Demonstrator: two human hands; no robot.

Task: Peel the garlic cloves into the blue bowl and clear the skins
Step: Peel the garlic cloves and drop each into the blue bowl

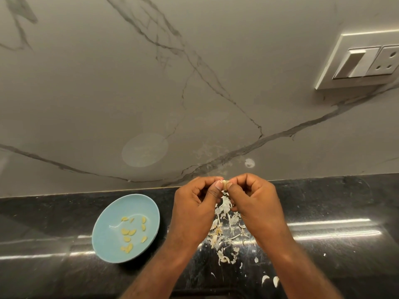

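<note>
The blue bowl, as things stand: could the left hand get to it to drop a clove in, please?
Probably yes. The blue bowl sits on the counter just beside the left hand, with nothing between them, though that hand and the right hand are both pinching a garlic clove.

1 blue bowl [108,234], about 10 peeled cloves [124,231]. 1 held clove [225,184]. 2 hands: left hand [194,203], right hand [254,201]. 2 loose cloves [265,279] on table [334,201]. skins [222,257] uncountable. 1 switch plate [356,61].
</note>
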